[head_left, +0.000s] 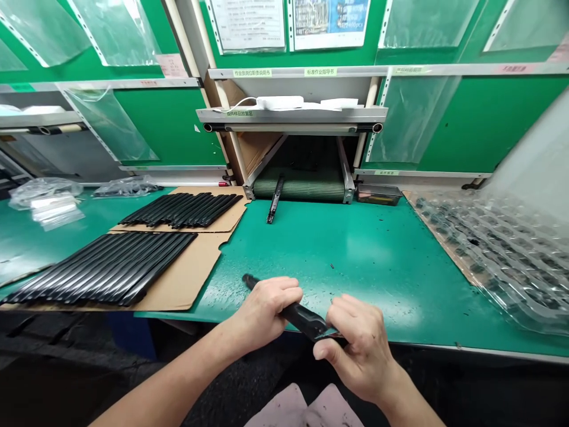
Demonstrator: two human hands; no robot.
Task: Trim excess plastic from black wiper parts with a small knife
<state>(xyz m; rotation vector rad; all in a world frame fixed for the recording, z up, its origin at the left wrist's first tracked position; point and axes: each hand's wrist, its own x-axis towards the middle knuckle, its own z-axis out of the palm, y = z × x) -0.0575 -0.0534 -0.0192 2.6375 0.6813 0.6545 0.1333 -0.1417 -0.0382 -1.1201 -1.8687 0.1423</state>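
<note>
My left hand [271,311] is wrapped round a long black plastic part [304,320], held slantwise over the table's front edge. Its narrow far end sticks out to the upper left of my fist. At the near, wider end, my right hand [358,347] is closed with the thumb low against it. A thin shiny knife blade [328,333] shows between those fingers, lying against the part's end; its handle is hidden in the palm. A dark part with an open channel [274,200] rests partly on the end of the conveyor belt [311,188], in front of me.
Two rows of black parts [111,261] lie on cardboard [178,284] at left. Clear plastic trays [502,255] are stacked at right on cardboard. A small dark box [379,194] stands beside the conveyor. Plastic bags [47,198] lie far left. Black scraps [332,266] dot the green table [377,267].
</note>
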